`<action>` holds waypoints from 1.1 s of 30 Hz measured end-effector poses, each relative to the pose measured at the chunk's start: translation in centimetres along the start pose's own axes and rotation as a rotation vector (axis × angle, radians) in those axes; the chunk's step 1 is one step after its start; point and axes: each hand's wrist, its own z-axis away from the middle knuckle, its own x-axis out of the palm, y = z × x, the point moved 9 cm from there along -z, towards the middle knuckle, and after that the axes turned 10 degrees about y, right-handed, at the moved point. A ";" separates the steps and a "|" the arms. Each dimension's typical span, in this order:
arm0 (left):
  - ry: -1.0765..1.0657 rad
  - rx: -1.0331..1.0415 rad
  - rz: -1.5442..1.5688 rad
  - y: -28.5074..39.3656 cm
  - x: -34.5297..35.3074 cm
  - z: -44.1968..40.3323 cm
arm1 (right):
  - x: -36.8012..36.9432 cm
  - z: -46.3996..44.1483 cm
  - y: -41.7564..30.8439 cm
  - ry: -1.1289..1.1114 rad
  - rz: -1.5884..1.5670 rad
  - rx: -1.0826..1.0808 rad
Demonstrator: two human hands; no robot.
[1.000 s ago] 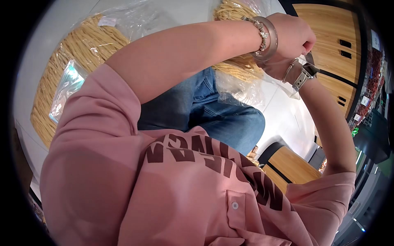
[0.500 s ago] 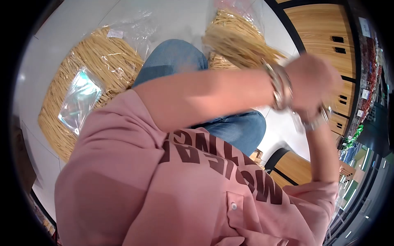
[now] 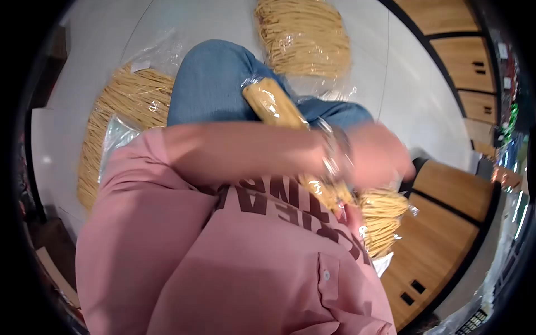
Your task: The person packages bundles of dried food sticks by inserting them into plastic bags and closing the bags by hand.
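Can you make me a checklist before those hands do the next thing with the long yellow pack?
1. Pack has shiny wrap around it: ok.
2. Whole pack in view: not ok, the left forearm crosses in front.
3. Right hand has a firm grip: cannot tell, it's mostly hidden.
4. Left hand is still: not ok, it's blurred, so probably moving.
5. Far bag lies on the floor: ok.
6. Clear packet lies on the left bag: ok.
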 end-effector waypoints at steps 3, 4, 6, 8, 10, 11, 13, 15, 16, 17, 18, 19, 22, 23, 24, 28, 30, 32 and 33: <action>0.090 -0.577 0.079 -12.0 -3.4 4.7 | 1.8 0.4 -1.0 0.096 0.095 -0.100; 0.068 -0.745 -0.006 -16.0 -5.4 6.2 | 2.3 0.0 -0.5 -0.016 0.075 -0.074; 0.215 -0.824 -0.056 -24.6 -9.6 10.2 | 2.4 -0.4 -0.2 -0.114 0.121 -0.085; 0.170 -1.035 -0.157 -27.8 -11.1 13.0 | 3.1 0.5 -1.4 -0.076 0.200 -0.107; 0.067 -1.333 -0.143 -29.3 -10.9 15.8 | 2.2 0.6 -1.8 0.004 0.364 -0.197; 0.011 -1.341 -0.143 -29.8 -10.2 16.3 | 2.5 1.2 -2.9 -0.039 0.545 -0.261; -0.105 -1.360 -0.141 -30.3 -8.5 17.1 | 3.0 2.0 -4.2 -0.052 0.693 -0.458; -0.107 -1.379 -0.091 -30.6 -7.6 16.8 | 2.9 2.5 -4.9 -0.042 0.908 -0.583; -0.108 -1.391 -0.061 -30.3 -7.0 16.7 | 3.1 2.9 -5.6 -0.048 1.010 -0.633; -0.166 -1.346 -0.131 -30.1 -6.8 16.4 | 3.8 3.3 -6.3 -0.059 1.081 -0.646; -0.222 -1.296 -0.202 -29.8 -6.7 15.9 | 4.6 3.7 -7.3 -0.070 1.152 -0.661; -0.277 -1.243 -0.271 -29.5 -6.5 15.6 | 5.5 4.0 -8.1 -0.080 1.223 -0.677; -0.137 -1.113 -0.165 -29.2 -5.1 15.3 | 8.1 4.7 -9.4 -0.066 1.266 -0.748; -0.074 -1.082 -0.101 -29.1 -4.5 15.3 | 8.3 4.7 -9.3 -0.071 1.288 -0.743; -0.171 -1.096 -0.104 -29.4 -3.5 15.8 | 8.3 4.4 -9.0 -0.066 1.324 -0.718; -0.190 -1.141 -0.114 -28.6 -1.8 17.2 | 8.3 4.0 -8.3 -0.067 1.314 -0.601; -0.207 -1.204 -0.055 -29.5 -1.4 17.9 | 8.5 3.8 -8.2 -0.067 1.241 -0.566; -0.168 -1.276 0.057 -30.4 -1.1 18.8 | 8.6 3.7 -8.2 -0.011 1.174 -0.587; -0.120 -1.315 0.141 -30.8 -1.0 19.3 | 8.6 3.7 -8.2 0.017 1.141 -0.598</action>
